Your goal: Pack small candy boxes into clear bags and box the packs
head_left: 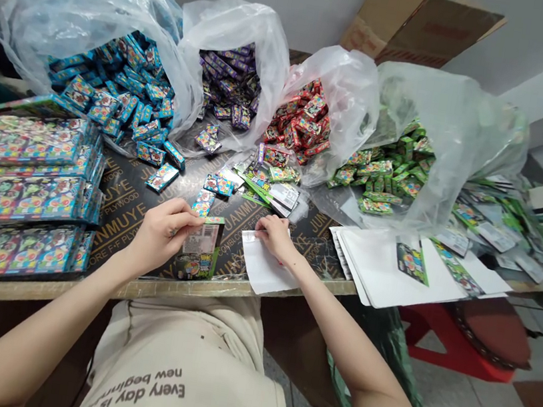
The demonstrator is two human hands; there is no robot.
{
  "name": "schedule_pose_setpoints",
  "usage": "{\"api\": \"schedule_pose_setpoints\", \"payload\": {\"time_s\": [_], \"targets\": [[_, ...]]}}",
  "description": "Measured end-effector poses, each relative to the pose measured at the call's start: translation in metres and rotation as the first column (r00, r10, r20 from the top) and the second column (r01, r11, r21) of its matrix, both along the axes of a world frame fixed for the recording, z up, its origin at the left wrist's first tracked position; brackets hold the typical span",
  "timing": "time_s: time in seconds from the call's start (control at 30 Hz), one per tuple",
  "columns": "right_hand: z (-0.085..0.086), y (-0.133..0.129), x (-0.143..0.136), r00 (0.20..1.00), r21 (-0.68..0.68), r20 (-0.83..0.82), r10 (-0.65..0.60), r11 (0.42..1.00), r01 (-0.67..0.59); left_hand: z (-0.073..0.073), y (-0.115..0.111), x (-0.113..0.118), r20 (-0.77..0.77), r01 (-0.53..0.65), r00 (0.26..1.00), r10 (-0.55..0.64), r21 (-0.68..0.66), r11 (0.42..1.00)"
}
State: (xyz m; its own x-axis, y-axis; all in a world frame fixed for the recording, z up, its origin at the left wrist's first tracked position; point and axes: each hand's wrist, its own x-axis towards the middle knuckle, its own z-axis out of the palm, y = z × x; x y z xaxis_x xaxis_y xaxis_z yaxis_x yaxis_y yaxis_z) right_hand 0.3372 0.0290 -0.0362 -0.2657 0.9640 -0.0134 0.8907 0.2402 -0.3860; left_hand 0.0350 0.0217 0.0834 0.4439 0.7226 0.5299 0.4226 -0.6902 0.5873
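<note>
My left hand (166,236) pinches the upper edge of a printed card (199,265) near the worktop (126,202) edge.
My right hand (274,236) touches the top of a white sheet (266,271), fingers bent; from here I cannot tell whether they grip it. Just beyond the card I see small blue boxes (203,203); farther out, open plastic bags (274,37) hold blue, purple, red and green ones. Wrapped packs (24,196) are stacked at left, white sheets (377,276) at right.
</note>
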Motion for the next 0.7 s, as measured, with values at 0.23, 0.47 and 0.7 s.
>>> {"api": "schedule_pose_setpoints", "payload": {"time_s": [0.23,0.47,0.7], "targets": [[0.005,-0.011,-0.004,0.997,0.066,0.050,0.053,0.996,-0.056,0.002,-0.001,-0.001,-0.001,0.000,1.000,0.000,0.005,1.000],[0.000,-0.030,-0.012,0.998,0.061,-0.002,0.060,0.996,-0.060,-0.003,-0.002,0.001,0.004,-0.038,0.999,0.038,0.011,0.999],[0.076,-0.011,-0.028,0.832,-0.041,-0.544,-0.110,0.994,0.105,-0.002,-0.003,-0.002,0.034,-0.036,0.999,0.036,0.012,0.999]]}}
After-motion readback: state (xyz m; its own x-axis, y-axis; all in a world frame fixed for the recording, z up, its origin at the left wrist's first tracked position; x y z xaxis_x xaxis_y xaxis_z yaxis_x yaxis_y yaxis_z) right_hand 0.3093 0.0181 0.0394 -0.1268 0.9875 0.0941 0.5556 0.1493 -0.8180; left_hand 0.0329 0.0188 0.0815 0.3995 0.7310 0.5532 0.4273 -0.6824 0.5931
